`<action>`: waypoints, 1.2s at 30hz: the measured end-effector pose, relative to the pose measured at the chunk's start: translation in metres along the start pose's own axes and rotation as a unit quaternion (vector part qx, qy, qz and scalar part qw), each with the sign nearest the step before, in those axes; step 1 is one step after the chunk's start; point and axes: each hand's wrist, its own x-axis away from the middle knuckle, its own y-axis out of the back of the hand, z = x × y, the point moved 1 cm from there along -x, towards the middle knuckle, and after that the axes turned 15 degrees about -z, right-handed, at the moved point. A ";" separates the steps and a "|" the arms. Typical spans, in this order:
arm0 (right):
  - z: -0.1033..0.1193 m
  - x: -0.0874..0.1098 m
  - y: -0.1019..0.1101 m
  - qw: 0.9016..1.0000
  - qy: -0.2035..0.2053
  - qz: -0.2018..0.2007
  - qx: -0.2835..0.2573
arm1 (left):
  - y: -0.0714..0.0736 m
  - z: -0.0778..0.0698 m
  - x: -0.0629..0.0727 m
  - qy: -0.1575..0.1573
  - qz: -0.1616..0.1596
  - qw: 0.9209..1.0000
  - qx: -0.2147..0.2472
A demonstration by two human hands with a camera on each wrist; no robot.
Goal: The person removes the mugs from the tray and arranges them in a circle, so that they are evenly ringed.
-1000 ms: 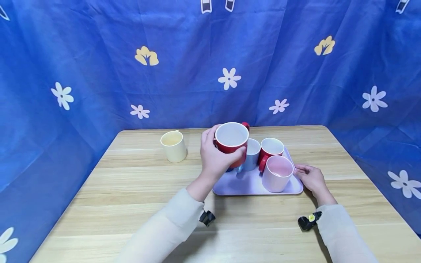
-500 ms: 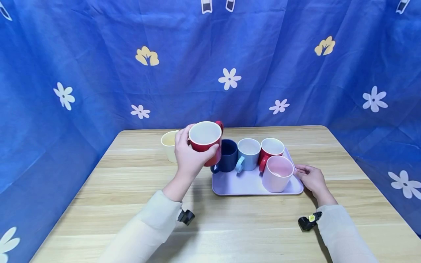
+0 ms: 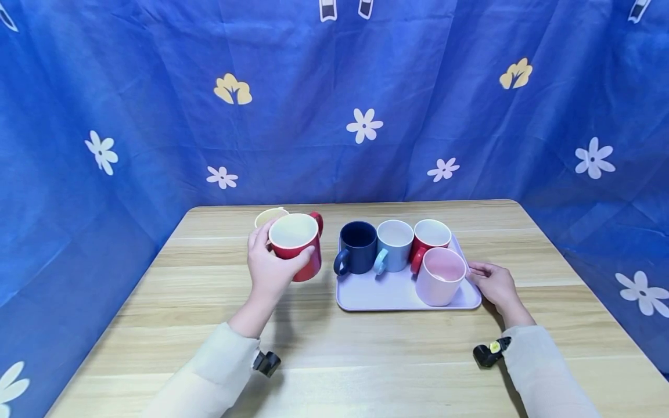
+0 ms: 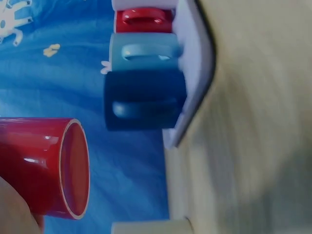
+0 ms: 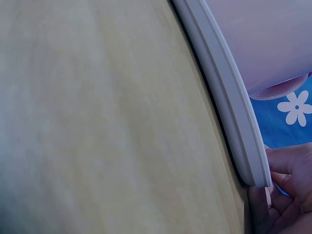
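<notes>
My left hand (image 3: 268, 273) grips a red mug (image 3: 307, 264) with a white inside, held up off the table with its handle on the far right side. The same red mug (image 4: 39, 156) appears sideways in the left wrist view. A cream mug (image 3: 269, 216) is partly hidden behind the left hand. At the right edge of a lilac tray (image 3: 378, 297), my right hand (image 3: 495, 285) pinches the rim. On the tray stand a navy mug (image 3: 362, 256), a light blue mug (image 3: 399, 255), another red mug (image 3: 432, 231) and a pink mug (image 3: 439, 290).
A wooden table (image 3: 397, 360) bears everything. Blue flowered cloth (image 3: 292, 133) hangs behind it and along both sides. The navy, light blue and second red mugs line the tray's far side; the pink one stands nearer its right front corner.
My left hand has carried the red mug leftward from over the tray to beside it, lowering it lately. The navy mug is now uncovered, the cream one partly covered. My right hand stays put.
</notes>
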 end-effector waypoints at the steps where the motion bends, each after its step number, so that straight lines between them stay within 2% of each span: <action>1: 0.000 0.000 0.000 1.000 -0.002 0.000 0.001 | 0.003 0.003 0.000 0.004 -0.002 1.000 -0.007; 9: -0.002 0.000 -0.001 1.000 -0.002 -0.005 0.004 | 0.028 0.027 0.000 0.023 -0.017 0.997 -0.065; 15: 0.000 0.000 0.000 1.000 -0.006 -0.004 -0.001 | 0.045 0.039 -0.001 0.036 -0.029 0.995 -0.093; 26: 0.000 -0.001 0.000 1.000 -0.010 -0.003 -0.007 | 0.071 0.049 -0.004 0.055 -0.049 0.987 -0.142; 36: -0.003 -0.003 -0.001 1.000 -0.007 -0.004 -0.007 | 0.085 0.058 -0.015 0.084 -0.074 0.979 -0.172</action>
